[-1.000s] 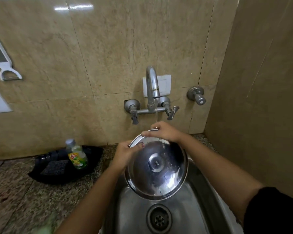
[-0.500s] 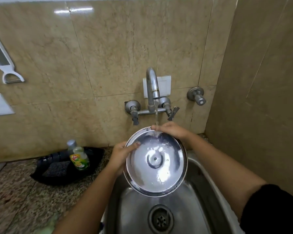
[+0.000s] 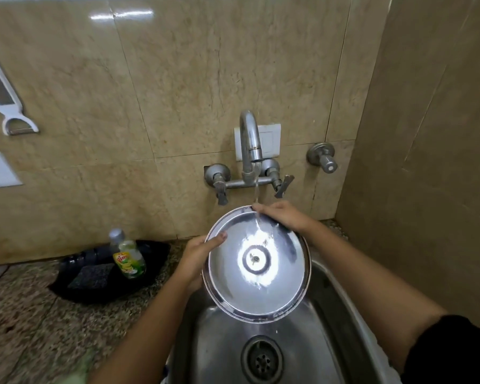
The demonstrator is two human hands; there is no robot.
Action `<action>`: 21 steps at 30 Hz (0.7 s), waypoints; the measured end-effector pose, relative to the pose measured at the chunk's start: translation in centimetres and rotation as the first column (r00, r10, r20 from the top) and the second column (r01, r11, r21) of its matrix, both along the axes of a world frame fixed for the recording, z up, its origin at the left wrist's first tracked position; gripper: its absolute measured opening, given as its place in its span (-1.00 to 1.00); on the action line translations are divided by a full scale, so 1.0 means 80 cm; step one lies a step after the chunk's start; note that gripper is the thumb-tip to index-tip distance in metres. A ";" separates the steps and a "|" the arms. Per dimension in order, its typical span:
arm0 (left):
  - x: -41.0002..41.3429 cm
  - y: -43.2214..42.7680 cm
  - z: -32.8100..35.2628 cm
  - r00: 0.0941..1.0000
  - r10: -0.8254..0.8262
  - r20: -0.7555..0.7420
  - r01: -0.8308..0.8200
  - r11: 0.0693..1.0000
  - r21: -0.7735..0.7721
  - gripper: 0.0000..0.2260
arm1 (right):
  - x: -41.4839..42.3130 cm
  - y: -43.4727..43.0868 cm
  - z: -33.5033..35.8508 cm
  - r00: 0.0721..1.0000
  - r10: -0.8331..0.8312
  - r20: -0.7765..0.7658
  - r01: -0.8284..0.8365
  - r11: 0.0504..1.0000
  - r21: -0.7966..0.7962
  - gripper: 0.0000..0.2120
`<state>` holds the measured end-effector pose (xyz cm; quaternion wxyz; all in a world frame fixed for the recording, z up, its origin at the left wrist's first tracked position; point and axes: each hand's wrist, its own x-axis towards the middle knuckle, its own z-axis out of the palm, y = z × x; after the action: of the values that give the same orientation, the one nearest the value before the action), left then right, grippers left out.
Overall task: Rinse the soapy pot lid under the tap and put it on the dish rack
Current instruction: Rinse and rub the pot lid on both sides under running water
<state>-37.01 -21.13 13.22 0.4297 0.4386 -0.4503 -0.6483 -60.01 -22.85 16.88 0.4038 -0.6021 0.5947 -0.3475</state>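
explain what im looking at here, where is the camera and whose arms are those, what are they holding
There is no machine here. The camera sits on a person's head and looks forward and down, so the two bare arms coming in from the bottom are that person's own. The left hand and the right hand grip opposite edges of a round steel pot lid, tilted over the sink. Water runs from the wall tap onto the lid's upper part. On the speckled counter to the left lies a black tray with a bottle of dish soap and a dark scrub pad. No dish rack is in view.
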 end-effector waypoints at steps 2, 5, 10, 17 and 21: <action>-0.005 -0.001 0.009 0.990 -0.110 0.089 0.112 0.994 -0.017 -0.80 | 0.017 0.000 -0.002 0.997 0.064 -0.050 -0.064 0.998 -0.002 -0.53; -0.017 0.005 0.015 0.970 -0.185 0.159 0.196 0.979 -0.062 -0.80 | 0.045 -0.002 0.001 0.964 0.137 -0.227 -0.156 0.986 -0.066 -0.50; -0.008 0.015 -0.009 0.995 -0.002 0.103 0.011 0.996 -0.084 -0.78 | 0.007 0.019 -0.024 0.997 -0.073 0.004 0.073 0.997 -0.020 -0.54; -0.018 0.024 -0.024 0.943 0.333 0.017 -0.332 0.942 -0.042 -0.64 | 0.010 0.039 -0.061 0.856 -0.514 -0.062 0.500 0.851 -0.161 -0.52; -0.028 0.035 -0.023 0.895 0.443 -0.055 -0.445 0.896 -0.014 -0.68 | 0.039 0.071 -0.103 0.550 -0.675 -0.492 0.468 0.737 -0.487 -0.55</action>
<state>-39.26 -18.36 11.37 0.5831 0.5077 -0.3361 -0.5379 -56.91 -17.15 8.65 -0.0584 -0.5061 0.7992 -0.3189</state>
